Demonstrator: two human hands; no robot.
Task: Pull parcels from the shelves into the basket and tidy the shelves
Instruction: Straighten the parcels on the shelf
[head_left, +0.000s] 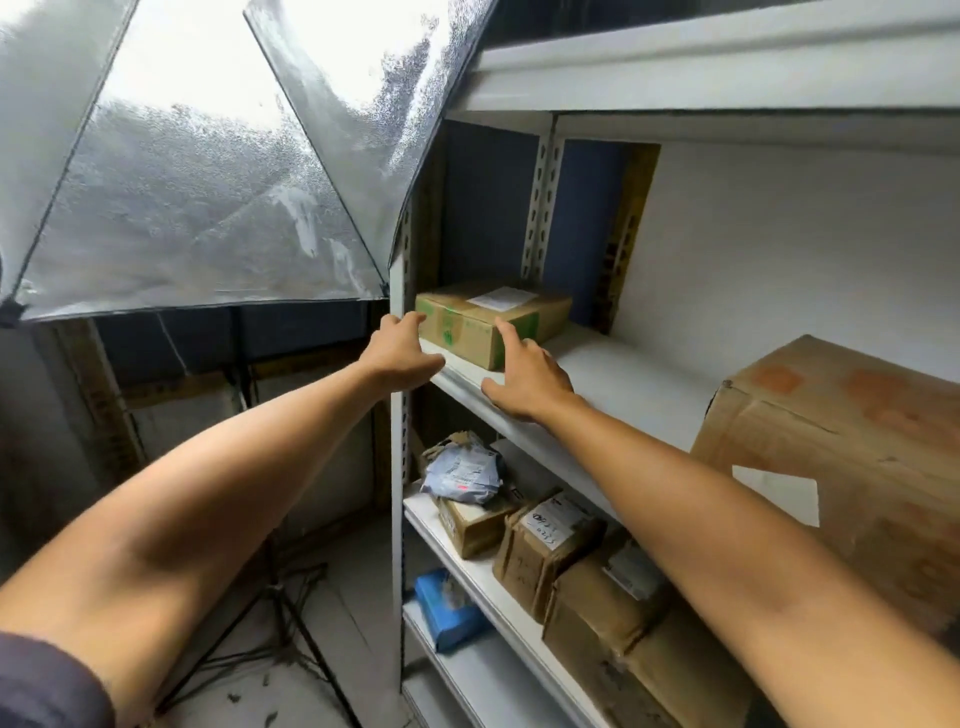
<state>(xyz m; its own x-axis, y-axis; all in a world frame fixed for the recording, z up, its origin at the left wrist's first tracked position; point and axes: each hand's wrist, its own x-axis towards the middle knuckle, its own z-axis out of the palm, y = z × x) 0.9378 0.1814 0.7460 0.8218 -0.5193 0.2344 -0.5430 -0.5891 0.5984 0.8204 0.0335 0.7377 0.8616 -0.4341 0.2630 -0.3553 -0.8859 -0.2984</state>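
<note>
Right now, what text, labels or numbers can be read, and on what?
None reads clearly.
White label on the green-printed box: too blurred.
Green print on its front: illegible.
Handwritten label on the brown parcel: digits, unreadable.
Label on the grey mailer bag: too small.

A flat brown box (491, 322) with a white label and green print is lying at the left end of the upper shelf (613, 374). A big worn carton (852, 457) is sitting at the right end. Lower shelf (467, 566) is holding a grey bag (462, 470) on top of several taped brown parcels (550, 551).
</note>
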